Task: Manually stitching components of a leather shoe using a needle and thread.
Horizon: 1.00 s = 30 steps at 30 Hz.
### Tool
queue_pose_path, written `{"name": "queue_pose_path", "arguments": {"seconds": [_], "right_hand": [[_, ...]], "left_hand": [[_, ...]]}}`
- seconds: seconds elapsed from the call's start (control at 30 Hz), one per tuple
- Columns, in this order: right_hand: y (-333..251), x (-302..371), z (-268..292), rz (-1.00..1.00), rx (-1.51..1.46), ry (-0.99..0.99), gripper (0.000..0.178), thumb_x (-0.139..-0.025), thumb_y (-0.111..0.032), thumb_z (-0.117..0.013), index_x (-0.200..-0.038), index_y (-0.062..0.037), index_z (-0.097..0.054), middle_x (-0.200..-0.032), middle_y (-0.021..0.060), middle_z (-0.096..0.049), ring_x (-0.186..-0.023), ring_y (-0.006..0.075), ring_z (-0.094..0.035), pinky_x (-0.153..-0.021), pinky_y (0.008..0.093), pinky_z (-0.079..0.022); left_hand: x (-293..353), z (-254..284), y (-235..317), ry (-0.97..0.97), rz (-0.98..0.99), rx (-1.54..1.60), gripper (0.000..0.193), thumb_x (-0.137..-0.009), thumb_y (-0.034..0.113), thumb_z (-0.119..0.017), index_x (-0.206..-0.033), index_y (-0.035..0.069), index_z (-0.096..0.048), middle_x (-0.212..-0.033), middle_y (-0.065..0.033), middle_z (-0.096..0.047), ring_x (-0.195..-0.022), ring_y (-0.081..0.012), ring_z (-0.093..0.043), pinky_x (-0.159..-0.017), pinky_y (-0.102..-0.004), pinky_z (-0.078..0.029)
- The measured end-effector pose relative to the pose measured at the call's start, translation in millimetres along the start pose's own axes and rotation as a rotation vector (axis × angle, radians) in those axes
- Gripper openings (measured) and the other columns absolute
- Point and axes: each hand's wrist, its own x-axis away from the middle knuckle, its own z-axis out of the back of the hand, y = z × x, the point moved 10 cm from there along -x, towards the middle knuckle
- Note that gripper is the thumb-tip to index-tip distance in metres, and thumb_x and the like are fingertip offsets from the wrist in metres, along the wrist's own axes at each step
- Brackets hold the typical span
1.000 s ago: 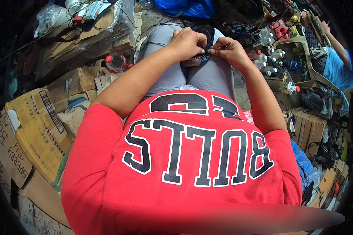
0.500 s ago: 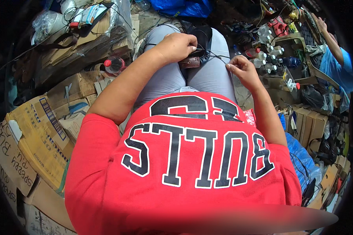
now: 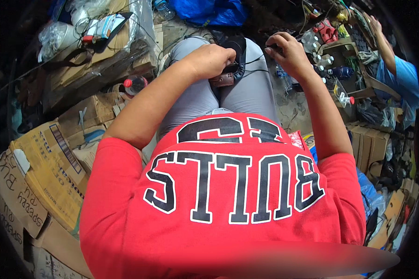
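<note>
Loose cord and an unsteady lap are the weak points

A dark shoe-like piece [image 3: 239, 49] with a brown leather part [image 3: 222, 80] rests on the thighs of the grey trousers [image 3: 244, 95], between the knees. The left hand [image 3: 214, 60] is curled at its left side, thumb near forefinger; what they pinch, if anything, is hidden. The right hand [image 3: 284, 52] is raised beyond the right knee, fingers bent toward the thumb; I cannot tell whether it grips a strand.

Thin black cord [image 3: 253, 61] trails from the piece over the right thigh. It could snag or knot, since more than one strand appears to lie there. A hard pull to the right could twist the piece or tip it off the lap, because only the left hand is near enough to steady it. A wide sweep of the right arm could also knock the plastic bottles [image 3: 325, 60] nearby.
</note>
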Motion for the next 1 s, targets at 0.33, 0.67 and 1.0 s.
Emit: {"name": "queue_pose_path", "arguments": {"seconds": [0.33, 0.67, 1.0], "right_hand": [[-67, 9, -51, 0.33, 0.323, -0.367, 0.003, -0.081, -0.015, -0.056, -0.081, -0.0118, -0.055, -0.077, 0.0042, -0.06, -0.085, 0.0224, -0.058, -0.081, 0.0356, -0.038], [92, 62, -18, -0.387, -0.379, -0.18, 0.01, -0.082, -0.018, -0.064, -0.085, -0.0077, -0.064, -0.067, 0.0012, -0.058, -0.064, 0.0119, -0.053, -0.066, 0.0259, -0.043], [-82, -17, -12, -0.063, -1.817, -0.168, 0.026, -0.096, -0.027, -0.049, -0.084, -0.0041, -0.052, -0.086, 0.0096, -0.062, -0.081, 0.0163, -0.06, -0.073, 0.0279, -0.048]], "left_hand": [[1, 2, 9, -0.028, -0.092, -0.061, 0.01, -0.083, 0.013, -0.052, -0.091, 0.007, -0.054, -0.08, -0.0176, -0.062, -0.079, -0.0365, -0.06, -0.067, -0.0451, -0.046], [119, 81, -92, 0.241, 0.3, 0.199, 0.008, -0.084, 0.011, -0.059, -0.089, 0.005, -0.06, -0.072, -0.0077, -0.061, -0.07, -0.0183, -0.059, -0.063, -0.0313, -0.045], [41, 74, 96, 0.01, -0.344, 1.224, 0.018, -0.094, 0.022, -0.053, -0.092, 0.005, -0.059, -0.084, -0.004, -0.062, -0.08, -0.0124, -0.06, -0.075, -0.0256, -0.047]]}}
